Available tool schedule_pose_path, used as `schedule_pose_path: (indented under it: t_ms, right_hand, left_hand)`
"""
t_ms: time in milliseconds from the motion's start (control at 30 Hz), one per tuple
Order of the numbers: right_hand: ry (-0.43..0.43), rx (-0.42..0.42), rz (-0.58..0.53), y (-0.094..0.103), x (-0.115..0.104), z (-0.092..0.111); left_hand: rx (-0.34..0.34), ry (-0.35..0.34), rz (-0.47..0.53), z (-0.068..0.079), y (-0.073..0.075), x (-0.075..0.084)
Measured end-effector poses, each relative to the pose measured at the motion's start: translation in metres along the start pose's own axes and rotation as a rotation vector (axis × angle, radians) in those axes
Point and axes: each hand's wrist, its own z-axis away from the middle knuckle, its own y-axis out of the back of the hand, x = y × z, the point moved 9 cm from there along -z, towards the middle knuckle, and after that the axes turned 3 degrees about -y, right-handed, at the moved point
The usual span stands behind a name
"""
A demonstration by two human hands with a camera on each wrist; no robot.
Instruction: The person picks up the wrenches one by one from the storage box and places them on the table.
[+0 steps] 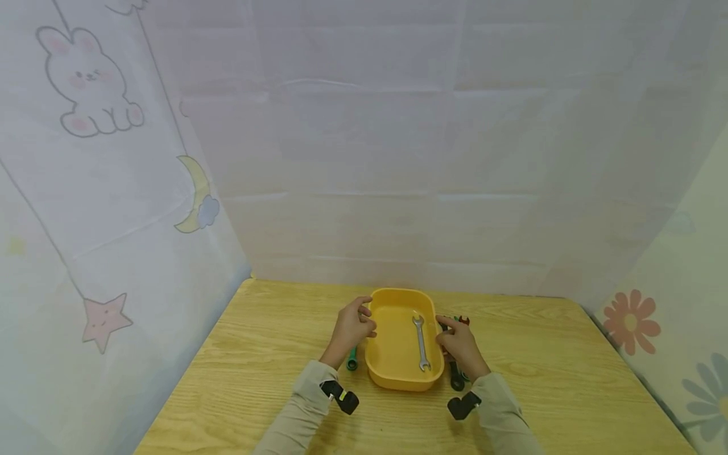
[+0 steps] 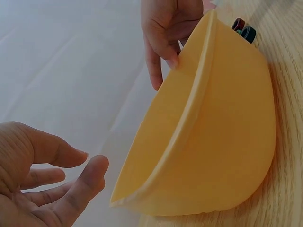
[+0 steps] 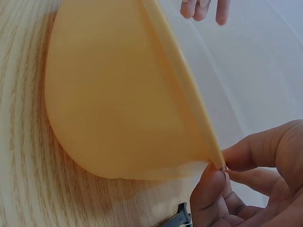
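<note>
A yellow plastic basin (image 1: pixel 392 383) stands on the wooden table between the two hands. Inside it, toward the right, lies a silver double open-ended wrench (image 1: pixel 421 344). My right hand (image 1: pixel 462 349) pinches the basin's right rim between thumb and fingers, seen closely in the right wrist view. On the opposite side, my left hand (image 1: pixel 348 328) is just off the rim, its fingers loosely bent and a gap showing before the basin wall (image 2: pixel 222 142) in the left wrist view. Nothing is held in it.
Left of the basin lies a green tool with a dark round end (image 1: pixel 352 364), partly under the left hand. Beside the right hand are a dark tool (image 1: pixel 457 379) and a red-ended tool (image 1: pixel 464 320), partly hidden. A pale curtain (image 1: pixel 364 189) hangs behind the table (image 1: pixel 256 354).
</note>
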Motion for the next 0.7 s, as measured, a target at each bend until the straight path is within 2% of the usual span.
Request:
schedule_pose_path:
  t_ms: [433,700]
  right_hand:
    - [-0.006,0.015,0.01,0.0,0.001,0.0]
    - [0.003,0.01,0.016,-0.001,0.001,-0.002]
  left_hand:
    - [-0.04,0.033,-0.001,-0.002,-0.012,-0.009]
    - [-0.061,0.045,-0.006,-0.002,-0.017,-0.008]
